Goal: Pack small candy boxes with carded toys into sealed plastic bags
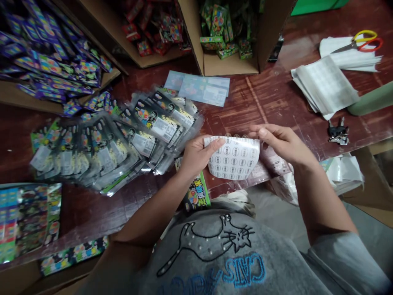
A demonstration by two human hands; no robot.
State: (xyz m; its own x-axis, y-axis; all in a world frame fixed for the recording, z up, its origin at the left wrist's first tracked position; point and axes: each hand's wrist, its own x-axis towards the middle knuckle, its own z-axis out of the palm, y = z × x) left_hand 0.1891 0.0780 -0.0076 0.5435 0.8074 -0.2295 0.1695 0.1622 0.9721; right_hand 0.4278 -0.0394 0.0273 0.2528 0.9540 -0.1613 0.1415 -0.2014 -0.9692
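Note:
My left hand (201,155) grips the left edge of a white sheet of round stickers (233,157), with the thumb on top. Rows of small printed circles cover the sheet, and it curves downward at its lower edge. Beside the sheet's upper right corner, my right hand (282,141) has thumb and fingertips pinched together; whatever lies between them is too small to make out. Below my left wrist a green printed package (196,192) lies at the table edge. Left of the sheet, clear printed packs (159,123) lie fanned out in overlapping rows.
Cardboard boxes at the back hold purple packets (55,61), red packets (145,45) and green packets (219,24). Two pale printed sheets (205,89) lie before them. At right are scissors (357,43), a paper stack (327,86), keys (338,133) and a pale green cylindrical object (373,100).

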